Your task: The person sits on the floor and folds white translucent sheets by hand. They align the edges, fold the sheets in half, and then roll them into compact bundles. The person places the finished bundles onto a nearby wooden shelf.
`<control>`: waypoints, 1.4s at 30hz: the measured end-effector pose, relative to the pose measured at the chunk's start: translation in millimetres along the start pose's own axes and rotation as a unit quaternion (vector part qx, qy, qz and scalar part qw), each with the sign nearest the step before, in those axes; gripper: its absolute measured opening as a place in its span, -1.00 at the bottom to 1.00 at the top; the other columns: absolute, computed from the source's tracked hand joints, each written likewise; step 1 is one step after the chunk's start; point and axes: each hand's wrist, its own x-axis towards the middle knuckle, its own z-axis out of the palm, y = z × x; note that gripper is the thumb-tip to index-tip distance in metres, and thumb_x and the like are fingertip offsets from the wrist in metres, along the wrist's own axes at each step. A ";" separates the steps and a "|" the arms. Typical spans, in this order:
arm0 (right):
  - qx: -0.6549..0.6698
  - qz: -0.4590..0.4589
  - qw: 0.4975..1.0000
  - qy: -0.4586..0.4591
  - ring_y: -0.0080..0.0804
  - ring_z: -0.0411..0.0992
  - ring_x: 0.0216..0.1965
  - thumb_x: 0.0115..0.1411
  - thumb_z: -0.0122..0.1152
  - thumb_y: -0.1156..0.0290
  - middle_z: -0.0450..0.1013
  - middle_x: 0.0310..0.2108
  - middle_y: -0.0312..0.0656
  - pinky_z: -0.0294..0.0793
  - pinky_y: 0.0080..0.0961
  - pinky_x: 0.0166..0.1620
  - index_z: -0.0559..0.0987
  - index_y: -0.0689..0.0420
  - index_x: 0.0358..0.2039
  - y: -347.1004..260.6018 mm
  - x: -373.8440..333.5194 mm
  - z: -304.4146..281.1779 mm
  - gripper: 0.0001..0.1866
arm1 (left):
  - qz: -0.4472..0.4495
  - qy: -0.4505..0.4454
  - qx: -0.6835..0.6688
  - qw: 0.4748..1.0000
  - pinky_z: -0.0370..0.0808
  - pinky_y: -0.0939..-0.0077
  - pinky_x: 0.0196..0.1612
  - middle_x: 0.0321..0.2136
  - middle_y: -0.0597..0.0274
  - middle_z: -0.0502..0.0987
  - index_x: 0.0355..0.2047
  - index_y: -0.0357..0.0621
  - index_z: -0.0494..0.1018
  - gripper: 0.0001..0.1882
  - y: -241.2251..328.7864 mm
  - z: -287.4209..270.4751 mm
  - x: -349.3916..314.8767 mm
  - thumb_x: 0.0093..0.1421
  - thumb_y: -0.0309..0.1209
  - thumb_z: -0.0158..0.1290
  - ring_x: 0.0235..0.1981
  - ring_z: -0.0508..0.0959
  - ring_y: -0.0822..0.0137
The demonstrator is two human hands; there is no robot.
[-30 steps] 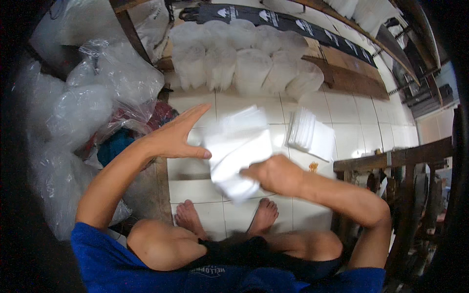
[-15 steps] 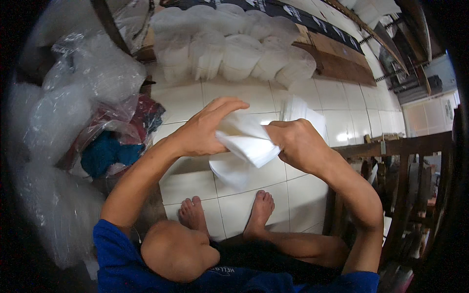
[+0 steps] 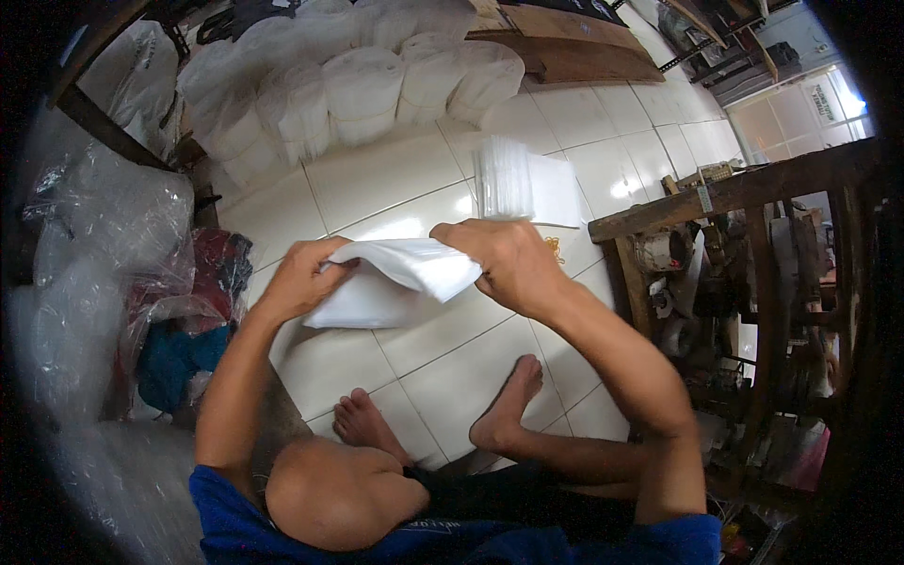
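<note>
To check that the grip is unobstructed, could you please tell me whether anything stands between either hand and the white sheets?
Nothing visible does: the left hand and right hand grip the white sheets directly, from opposite sides.

The head view comes from the left of two fisheye cameras worn side by side on the person's head, facing steeply down and forward over the blue shirt (image 3: 621, 540) and bent knee (image 3: 325, 492), which are close to the lens. The left hand (image 3: 303, 280) and right hand (image 3: 508, 266) sit farther out, the tiled floor (image 3: 447, 367) beneath. The wide field reaches plastic bags (image 3: 104, 254) leftward and a wooden frame (image 3: 744, 196) rightward.
</note>
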 end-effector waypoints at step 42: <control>0.364 0.271 0.884 0.115 -0.44 0.53 -0.15 0.11 0.24 0.63 0.59 -0.17 -0.08 0.45 -0.58 -0.03 0.52 0.27 0.07 34.2 -87.9 192.2 -0.55 | -0.025 -0.200 0.420 0.885 0.46 0.08 -0.02 -0.46 0.03 0.62 -0.28 -0.07 0.57 -0.78 -9.7 3.9 39.9 0.00 -0.46 0.13 -0.29 0.62 -0.02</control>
